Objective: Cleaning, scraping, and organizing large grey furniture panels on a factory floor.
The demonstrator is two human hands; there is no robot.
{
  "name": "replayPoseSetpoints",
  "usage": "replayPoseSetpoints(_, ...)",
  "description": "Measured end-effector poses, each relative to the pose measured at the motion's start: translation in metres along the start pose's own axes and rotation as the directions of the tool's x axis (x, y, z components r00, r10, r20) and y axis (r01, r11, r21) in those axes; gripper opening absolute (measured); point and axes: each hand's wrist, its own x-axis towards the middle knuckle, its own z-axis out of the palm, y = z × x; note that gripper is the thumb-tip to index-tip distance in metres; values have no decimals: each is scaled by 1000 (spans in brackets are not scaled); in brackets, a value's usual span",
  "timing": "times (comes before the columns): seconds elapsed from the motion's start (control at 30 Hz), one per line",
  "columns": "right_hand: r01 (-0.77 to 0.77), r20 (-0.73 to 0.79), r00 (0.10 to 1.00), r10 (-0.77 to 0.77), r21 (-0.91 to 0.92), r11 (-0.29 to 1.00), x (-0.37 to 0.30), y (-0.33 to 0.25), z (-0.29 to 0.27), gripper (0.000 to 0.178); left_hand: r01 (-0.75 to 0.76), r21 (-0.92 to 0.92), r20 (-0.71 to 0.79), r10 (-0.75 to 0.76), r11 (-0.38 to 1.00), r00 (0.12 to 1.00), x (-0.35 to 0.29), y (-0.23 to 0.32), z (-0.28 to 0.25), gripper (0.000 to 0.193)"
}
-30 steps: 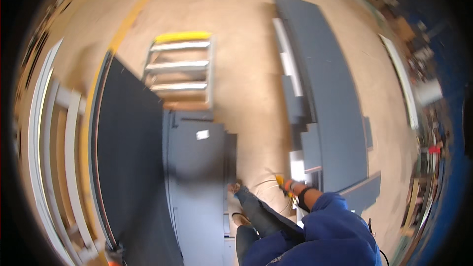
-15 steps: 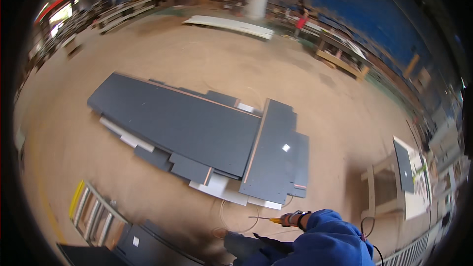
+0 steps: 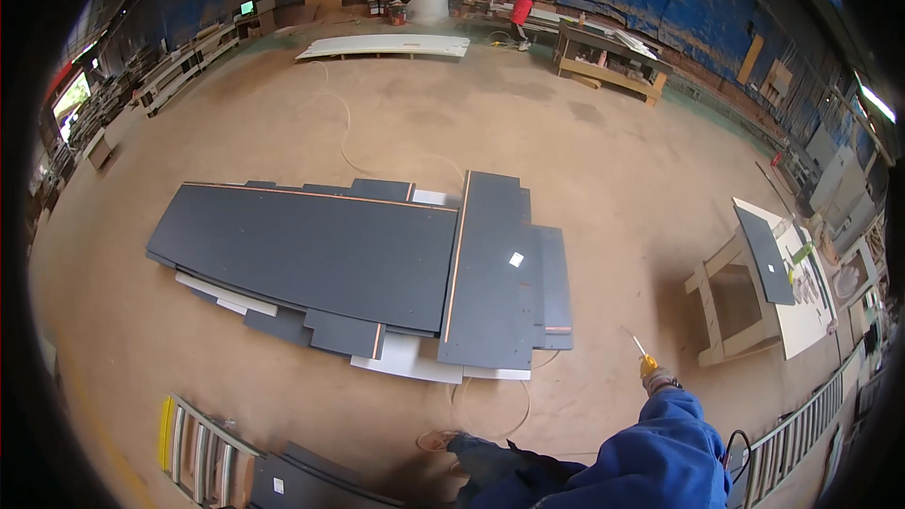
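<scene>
My right hand (image 3: pixel 657 379) wears a light work glove and reaches forward from a blue sleeve (image 3: pixel 650 434). It is closed round a tool with a yellow grip (image 3: pixel 648 363) and a long thin shaft, whose exact kind I cannot make out. The shaft points forward and slightly left, over bare floor. Nearest to the hand on the left lies a stack of dark grey panels (image 3: pixel 500 311) with thin copper-coloured edge strips; the tool is apart from it. A large dark grey panel (image 3: pixel 311 254) adjoins that stack on its left. My left hand is out of view.
On the right stands a wooden workbench (image 3: pixel 716 339) with a dark panel (image 3: pixel 762 250) on top. A thin hose (image 3: pixel 528 405) loops over the floor near my legs. A metal rack (image 3: pixel 203 443) is at the lower left. Far off, a person (image 3: pixel 521 9) stands near another bench (image 3: pixel 603 61).
My right arm has swung right and forward with the tool, whose shaft turned from pointing left to pointing ahead. My view has shifted, and the panels appear farther left.
</scene>
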Motion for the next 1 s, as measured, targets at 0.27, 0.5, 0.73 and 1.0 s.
replayPoseSetpoints(0.27, -113, -40, 991, 125, 227, 967, 17, 3, -4, 36, -27, 39, -31, 28, 999, 999, -15, -6, -2, 30)
replayPoseSetpoints(0.5, -55, -1, 998, 56, 178, 983, 22, -4, -13, 33, -30, 73, -58, 35, 997, 998, -26, -11, 0, 31)
replayPoseSetpoints(0.73, 171, 131, 980, -153, -145, 974, 21, -25, -38, 32, -46, 72, -129, 55, 996, 990, -37, -10, -5, 32)
replayPoseSetpoints(1.0, 614, 92, 546, -833, 632, 473, -196, -379, -176, 38, 63, 96, -335, -27, 993, 942, -51, -56, -36, 34)
